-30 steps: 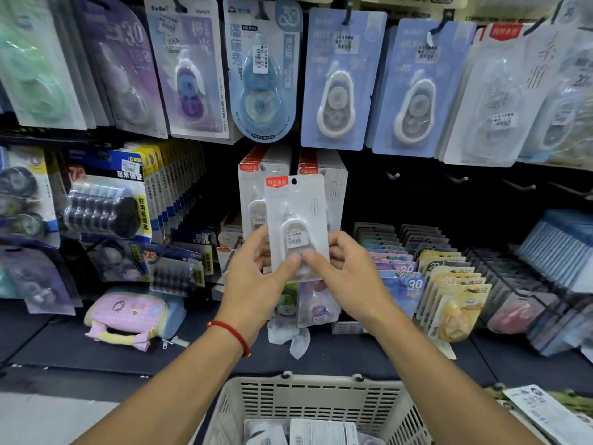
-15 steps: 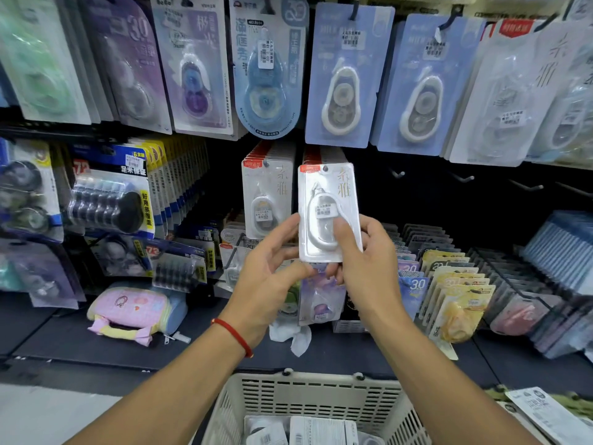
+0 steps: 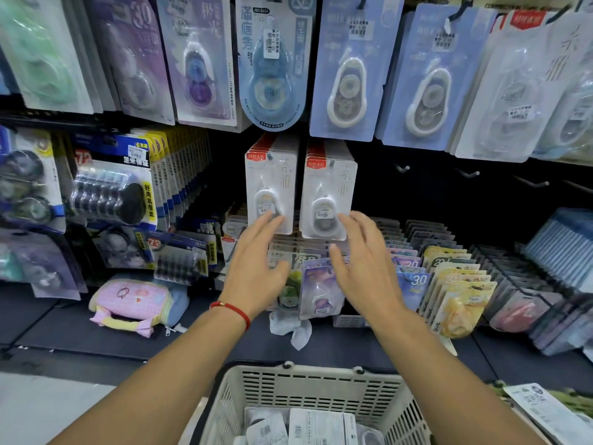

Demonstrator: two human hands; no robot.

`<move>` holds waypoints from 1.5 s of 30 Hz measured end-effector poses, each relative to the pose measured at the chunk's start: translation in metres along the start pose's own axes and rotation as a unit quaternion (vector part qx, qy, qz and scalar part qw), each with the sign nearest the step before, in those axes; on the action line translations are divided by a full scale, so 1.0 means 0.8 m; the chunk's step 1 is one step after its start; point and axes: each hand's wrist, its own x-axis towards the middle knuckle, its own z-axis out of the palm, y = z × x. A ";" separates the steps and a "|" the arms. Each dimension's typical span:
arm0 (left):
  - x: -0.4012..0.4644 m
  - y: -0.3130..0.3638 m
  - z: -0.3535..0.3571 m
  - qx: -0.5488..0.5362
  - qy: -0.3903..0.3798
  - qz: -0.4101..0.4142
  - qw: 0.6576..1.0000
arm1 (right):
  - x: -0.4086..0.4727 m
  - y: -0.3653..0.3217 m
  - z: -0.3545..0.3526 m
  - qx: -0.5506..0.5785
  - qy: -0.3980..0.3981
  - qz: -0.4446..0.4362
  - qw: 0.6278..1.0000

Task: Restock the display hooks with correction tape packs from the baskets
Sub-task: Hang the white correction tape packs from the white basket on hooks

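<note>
Both hands have let go, and the pack now hangs on the hook.

The big display wall is full of hanging packs, and two stacks of white correction tape packs hang side by side in the middle. The cream basket sits low in front, with more packs lying inside it. The left hand is spread and holds nothing, its fingertips near the bottom of the left stack. The right hand is spread too, its fingers just beside the bottom of the right stack. Half a second ago both hands held one white pack up in front of that right stack; now the pack hangs there as the front one. A red string goes round the left wrist.
</note>
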 end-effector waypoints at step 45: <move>-0.315 -0.099 0.212 -0.047 -0.335 -0.371 0.865 | -0.379 0.198 0.136 -0.071 -0.421 0.236 0.873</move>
